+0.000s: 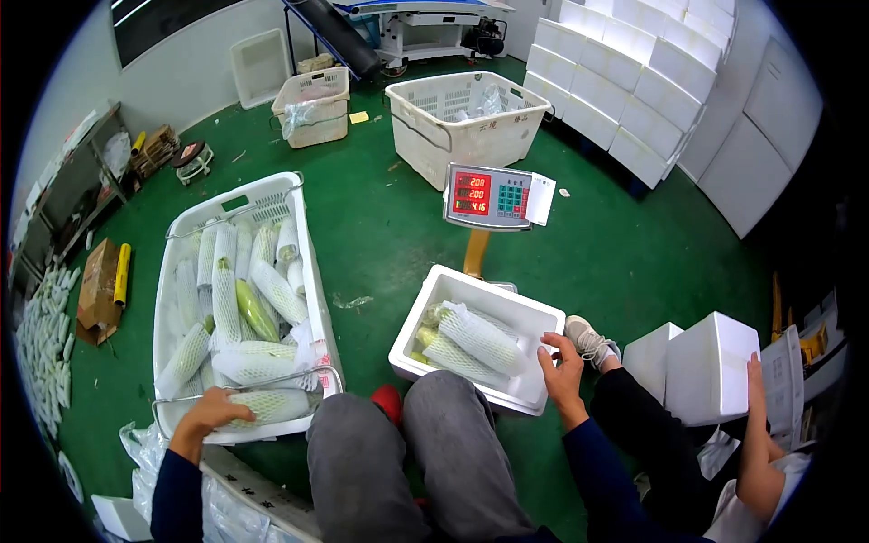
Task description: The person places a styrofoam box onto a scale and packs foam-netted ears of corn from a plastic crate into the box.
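While the left hand (pixel 212 412) curls over a netted gourd (pixel 279 406) at the crate's (pixel 319 299) near edge, pinch unclear, the right hand (pixel 561 369), fingers spread, flanks the foam box's (pixel 502 297) right edge, perhaps for steadying.

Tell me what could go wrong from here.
The wire handle close to the left hand might snag the netted vegetable there. The right hand, near the open box, could bump it and disturb the reading on the scale. The exposed green vegetable in the crate might get scraped.
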